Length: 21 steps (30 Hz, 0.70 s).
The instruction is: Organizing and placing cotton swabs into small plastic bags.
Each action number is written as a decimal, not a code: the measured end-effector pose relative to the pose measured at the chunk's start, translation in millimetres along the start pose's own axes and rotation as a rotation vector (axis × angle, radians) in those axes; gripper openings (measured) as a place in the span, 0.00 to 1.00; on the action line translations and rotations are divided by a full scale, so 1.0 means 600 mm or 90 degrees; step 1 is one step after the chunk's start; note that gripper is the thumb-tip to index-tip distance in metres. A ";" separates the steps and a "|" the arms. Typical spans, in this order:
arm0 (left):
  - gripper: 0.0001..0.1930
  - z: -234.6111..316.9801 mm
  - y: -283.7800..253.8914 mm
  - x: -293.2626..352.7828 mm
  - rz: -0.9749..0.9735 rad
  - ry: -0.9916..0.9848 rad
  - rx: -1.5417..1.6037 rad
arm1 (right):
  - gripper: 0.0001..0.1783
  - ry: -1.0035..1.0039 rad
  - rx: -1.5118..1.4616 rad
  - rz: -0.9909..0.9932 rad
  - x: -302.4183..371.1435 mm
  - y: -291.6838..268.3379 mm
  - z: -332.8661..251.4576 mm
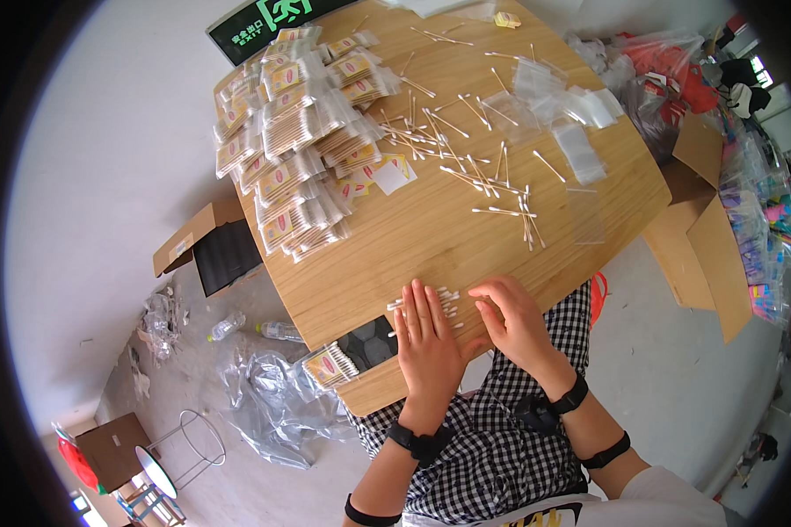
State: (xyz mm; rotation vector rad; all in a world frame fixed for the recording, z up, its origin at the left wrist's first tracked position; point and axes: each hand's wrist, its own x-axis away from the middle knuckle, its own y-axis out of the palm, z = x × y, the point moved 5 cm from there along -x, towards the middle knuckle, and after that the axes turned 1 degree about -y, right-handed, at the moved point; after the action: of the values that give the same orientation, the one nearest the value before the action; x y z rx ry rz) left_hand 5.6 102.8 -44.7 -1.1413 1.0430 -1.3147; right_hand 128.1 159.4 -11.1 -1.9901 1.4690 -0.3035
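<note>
I have the left hand (pixel 429 329) laid flat, palm down and fingers stretched, over a small bunch of swabs (pixel 449 297) near the edge of the table (pixel 395 237) closest to the body. White tips show on both sides of the fingers, so the bunch lies beneath and beside them rather than in a grip. My right hand (pixel 510 321) hangs just to the right of it, fingers loosely bent and thumb apart; I see nothing held in it, though its palm is turned from my view.

I judge the step in hand to be gathering and evening out this bunch. Some tips sit further out than others, so the next move seems to call for light pressure from the left palm while the right fingers square up the ends; too hard a push could roll swabs out of line.

Left of the left hand lies a filled pack (pixel 330 365) with a yellow card, beside a dark patterned pad (pixel 371 341). Further off I have a big heap of packs (pixel 292 119) at the left, loose swabs (pixel 439 145) scattered mid-table, and clear bags (pixel 578 151) to the right of those. A few cards (pixel 395 176) rest beside the heap.
</note>
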 end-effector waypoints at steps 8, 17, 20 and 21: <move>0.56 0.000 -0.012 0.008 0.007 0.006 0.039 | 0.11 -0.022 0.024 0.021 -0.001 0.008 -0.004; 0.56 -0.028 -0.018 0.031 -0.023 -0.010 0.094 | 0.10 0.061 -0.016 0.023 -0.019 0.032 0.002; 0.55 -0.031 -0.014 0.032 -0.039 0.009 0.068 | 0.09 -0.012 0.022 0.004 -0.023 0.037 -0.006; 0.55 -0.032 -0.013 0.032 -0.042 0.010 0.065 | 0.09 -0.031 0.017 -0.011 -0.023 0.039 -0.006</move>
State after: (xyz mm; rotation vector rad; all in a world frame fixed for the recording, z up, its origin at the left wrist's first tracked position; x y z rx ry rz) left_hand -14.6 83.9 -38.9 -1.0981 0.9466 -1.4147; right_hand 103.3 166.8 -19.7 -1.9758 1.4122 -0.2790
